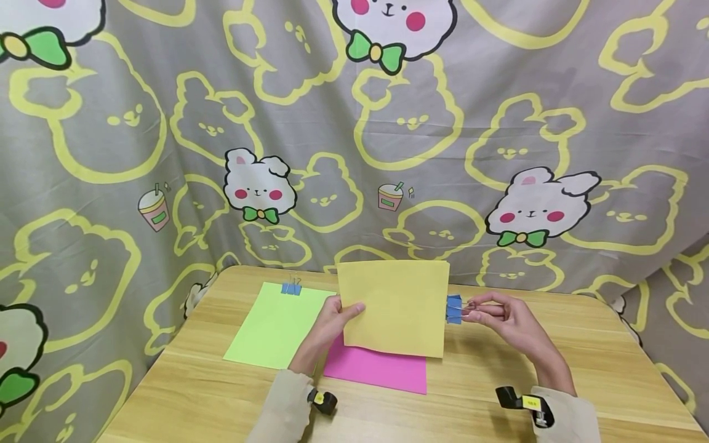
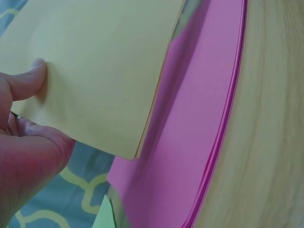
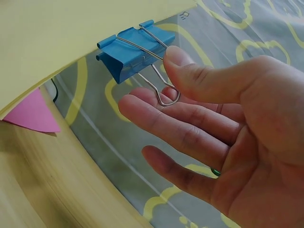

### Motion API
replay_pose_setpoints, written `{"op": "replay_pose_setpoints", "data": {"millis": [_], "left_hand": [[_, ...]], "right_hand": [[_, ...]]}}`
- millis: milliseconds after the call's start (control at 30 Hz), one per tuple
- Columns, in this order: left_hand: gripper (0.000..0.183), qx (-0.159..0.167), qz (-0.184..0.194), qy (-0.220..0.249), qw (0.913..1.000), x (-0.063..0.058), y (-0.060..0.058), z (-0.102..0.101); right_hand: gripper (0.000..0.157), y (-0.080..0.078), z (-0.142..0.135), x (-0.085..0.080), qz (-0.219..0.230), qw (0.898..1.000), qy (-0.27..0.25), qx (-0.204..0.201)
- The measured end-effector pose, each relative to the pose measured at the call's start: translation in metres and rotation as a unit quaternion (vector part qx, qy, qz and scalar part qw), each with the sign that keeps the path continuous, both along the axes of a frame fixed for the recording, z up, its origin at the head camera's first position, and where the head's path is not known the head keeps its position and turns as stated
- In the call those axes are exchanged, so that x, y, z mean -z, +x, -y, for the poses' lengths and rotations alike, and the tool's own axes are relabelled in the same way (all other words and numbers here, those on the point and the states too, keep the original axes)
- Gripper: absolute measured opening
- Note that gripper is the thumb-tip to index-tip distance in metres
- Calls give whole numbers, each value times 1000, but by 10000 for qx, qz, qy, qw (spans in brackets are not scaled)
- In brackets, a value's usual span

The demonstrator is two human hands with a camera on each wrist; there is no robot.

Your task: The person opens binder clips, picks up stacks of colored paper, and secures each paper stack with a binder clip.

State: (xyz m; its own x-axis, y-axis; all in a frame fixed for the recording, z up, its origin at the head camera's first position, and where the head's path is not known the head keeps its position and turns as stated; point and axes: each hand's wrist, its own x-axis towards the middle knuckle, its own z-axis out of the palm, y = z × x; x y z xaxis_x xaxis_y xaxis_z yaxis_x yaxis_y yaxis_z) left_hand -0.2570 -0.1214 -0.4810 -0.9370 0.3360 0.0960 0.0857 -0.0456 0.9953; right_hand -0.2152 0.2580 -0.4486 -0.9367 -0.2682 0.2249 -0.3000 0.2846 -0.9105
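Observation:
My left hand (image 1: 331, 325) grips the left edge of a stack of yellow paper (image 1: 400, 301), its thumb flat across the front and fingers behind. The stack is held up and tilted over the table; its separate sheets show at the corner in the left wrist view. At the right edge of the stack sits a blue binder clip (image 3: 137, 52), its mouth right at the paper's edge. My right hand (image 1: 515, 323) pinches the clip's wire handles (image 3: 164, 97), thumb on the upper one and fingers under the lower.
Beneath the yellow stack lies a stack of pink paper (image 1: 382, 370) on the wooden table (image 1: 454, 406). To its left is light green paper (image 1: 271, 329) with another blue binder clip (image 1: 291, 288) on its far edge. A patterned grey curtain (image 1: 332, 135) hangs behind the table.

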Motion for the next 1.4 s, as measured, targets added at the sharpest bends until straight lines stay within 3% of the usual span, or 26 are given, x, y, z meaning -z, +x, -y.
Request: {"op": "replay_pose_setpoints", "data": {"millis": [900, 1400], "left_hand": [[34, 158, 9, 136, 9998, 5, 2, -9], [36, 406, 113, -79, 9991, 5, 2, -8]], "right_hand": [[30, -4, 9, 1, 67, 9999, -101, -68], [30, -3, 8, 0, -1, 10000, -28, -88]]}}
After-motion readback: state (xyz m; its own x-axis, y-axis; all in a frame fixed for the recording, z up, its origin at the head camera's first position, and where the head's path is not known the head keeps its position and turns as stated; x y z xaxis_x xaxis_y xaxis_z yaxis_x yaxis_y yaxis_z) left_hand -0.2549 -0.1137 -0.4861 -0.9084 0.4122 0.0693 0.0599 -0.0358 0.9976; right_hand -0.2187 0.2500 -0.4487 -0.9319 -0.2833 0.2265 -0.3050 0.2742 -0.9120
